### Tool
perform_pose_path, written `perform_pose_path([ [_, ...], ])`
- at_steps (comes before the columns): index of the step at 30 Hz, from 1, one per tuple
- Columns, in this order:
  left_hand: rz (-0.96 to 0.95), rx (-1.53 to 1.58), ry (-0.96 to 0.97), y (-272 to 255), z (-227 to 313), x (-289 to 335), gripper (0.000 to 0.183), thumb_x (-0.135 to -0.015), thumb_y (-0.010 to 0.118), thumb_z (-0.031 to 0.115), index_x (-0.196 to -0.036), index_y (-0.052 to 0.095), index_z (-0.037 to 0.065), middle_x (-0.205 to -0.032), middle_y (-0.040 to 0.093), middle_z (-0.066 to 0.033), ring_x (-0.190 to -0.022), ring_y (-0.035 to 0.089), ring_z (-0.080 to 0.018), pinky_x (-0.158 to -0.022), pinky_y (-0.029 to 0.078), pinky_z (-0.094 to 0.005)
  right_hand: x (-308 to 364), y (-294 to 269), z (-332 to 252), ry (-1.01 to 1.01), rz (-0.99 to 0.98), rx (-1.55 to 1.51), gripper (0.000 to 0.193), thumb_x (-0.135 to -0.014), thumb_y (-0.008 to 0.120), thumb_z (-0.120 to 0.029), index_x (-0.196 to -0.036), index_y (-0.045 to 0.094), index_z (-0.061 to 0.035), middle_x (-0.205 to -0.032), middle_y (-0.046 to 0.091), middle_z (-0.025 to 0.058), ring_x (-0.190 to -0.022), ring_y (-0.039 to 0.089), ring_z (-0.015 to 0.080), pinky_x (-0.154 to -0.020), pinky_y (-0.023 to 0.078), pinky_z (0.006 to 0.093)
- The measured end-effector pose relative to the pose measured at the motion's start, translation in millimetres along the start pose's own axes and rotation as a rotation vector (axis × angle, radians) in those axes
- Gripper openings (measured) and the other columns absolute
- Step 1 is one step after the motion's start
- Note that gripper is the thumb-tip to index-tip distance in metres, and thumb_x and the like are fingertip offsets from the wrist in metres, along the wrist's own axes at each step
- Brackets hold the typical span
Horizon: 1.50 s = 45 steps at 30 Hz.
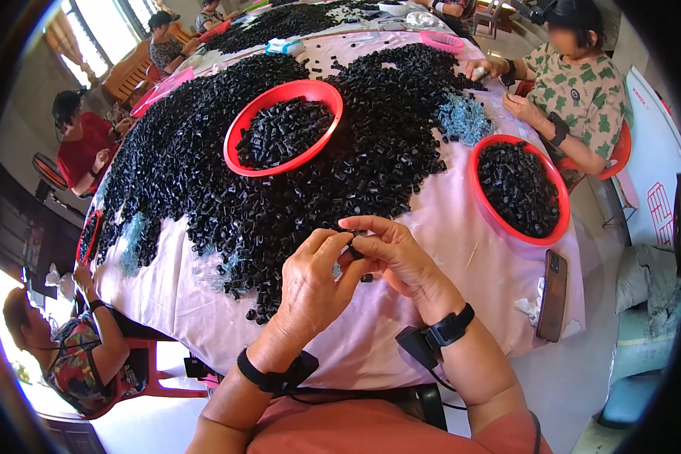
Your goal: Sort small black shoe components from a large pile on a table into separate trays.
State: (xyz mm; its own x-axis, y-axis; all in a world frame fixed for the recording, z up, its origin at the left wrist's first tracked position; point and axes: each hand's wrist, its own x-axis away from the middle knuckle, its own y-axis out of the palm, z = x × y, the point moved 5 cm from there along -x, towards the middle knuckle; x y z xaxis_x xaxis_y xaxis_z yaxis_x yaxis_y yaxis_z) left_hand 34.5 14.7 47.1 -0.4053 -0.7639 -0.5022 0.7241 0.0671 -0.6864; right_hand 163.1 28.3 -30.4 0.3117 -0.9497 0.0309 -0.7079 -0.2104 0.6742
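Observation:
My left hand (pixel 309 278) and my right hand (pixel 402 262) meet over the near part of the table, fingertips bent together. Between them is a small black plastic part (pixel 356 253), pinched from both sides and mostly covered by the fingers. Just beyond my hands spreads a large heap of similar black parts (pixel 303 204). A red basin (pixel 238 160) filled with more of them rests on the heap. To the right of my right hand stands a second red basin (pixel 486 216), also full of black parts.
Pale pink cloth (pixel 439 303) covers the table. A phone (pixel 554 295) lies at its right edge, with a thin stick (pixel 472 256) nearer my right hand. Clear bluish pieces (pixel 465 119) lie beside the heap. A person (pixel 583 98) sits at the right; several others sit around.

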Motion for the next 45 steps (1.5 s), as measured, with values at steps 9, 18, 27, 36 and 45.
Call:
perform_pose_path([
  [9,-0.079,-0.007,0.004,-1,-2,1,0.021,-0.078,0.077,0.015,-0.094,0.070,0.003,-0.083,0.066,-0.0113,-0.073,0.067,-0.0305,-0.063,0.054,-0.0393,-1,-2,4,0.041,0.014,0.102,0.029,-0.093,0.070,-0.019,-0.118,0.063,-0.0049,-0.091,0.071,0.0060,-0.077,0.070,0.0108,-0.064,0.056,0.0219],
  [18,-0.126,0.032,-0.044,-3,-7,2,0.027,-0.079,0.078,0.012,-0.101,0.070,-0.002,-0.078,0.068,-0.0127,-0.068,0.069,-0.0227,-0.062,0.055,-0.0310,1,-13,-4,-0.027,0.222,0.186,0.037,-0.096,0.066,-0.032,-0.120,0.062,-0.0051,-0.081,0.070,0.0037,-0.071,0.066,0.0091,-0.067,0.054,0.0228],
  [27,-0.261,0.211,-0.222,2,-24,7,0.031,-0.081,0.076,0.009,-0.110,0.068,-0.001,-0.071,0.066,-0.0094,-0.060,0.064,-0.0131,-0.058,0.052,-0.0267,3,-14,-10,-0.052,0.288,0.198,0.034,-0.095,0.066,-0.033,-0.117,0.064,-0.0067,-0.078,0.070,0.0026,-0.069,0.066,0.0088,-0.069,0.053,0.0222],
  [36,-0.127,0.237,-0.239,-22,-61,-37,0.047,-0.083,0.071,0.007,-0.127,0.057,-0.003,-0.098,0.071,-0.0186,-0.084,0.070,-0.0205,-0.071,0.055,-0.0328,1,-22,-9,-0.095,0.299,0.153,0.026,-0.094,0.069,-0.034,-0.106,0.070,-0.0115,-0.079,0.072,0.0038,-0.069,0.067,0.0110,-0.066,0.050,0.0218],
  [45,0.105,0.271,-0.315,-38,-79,-27,0.035,-0.092,0.062,0.003,-0.126,0.060,-0.004,-0.109,0.069,-0.0122,-0.100,0.066,-0.0143,-0.088,0.051,-0.0276,-1,-26,-10,-0.138,0.313,0.103,0.024,-0.094,0.069,-0.031,-0.107,0.070,-0.0104,-0.080,0.072,0.0039,-0.069,0.067,0.0101,-0.064,0.050,0.0217],
])
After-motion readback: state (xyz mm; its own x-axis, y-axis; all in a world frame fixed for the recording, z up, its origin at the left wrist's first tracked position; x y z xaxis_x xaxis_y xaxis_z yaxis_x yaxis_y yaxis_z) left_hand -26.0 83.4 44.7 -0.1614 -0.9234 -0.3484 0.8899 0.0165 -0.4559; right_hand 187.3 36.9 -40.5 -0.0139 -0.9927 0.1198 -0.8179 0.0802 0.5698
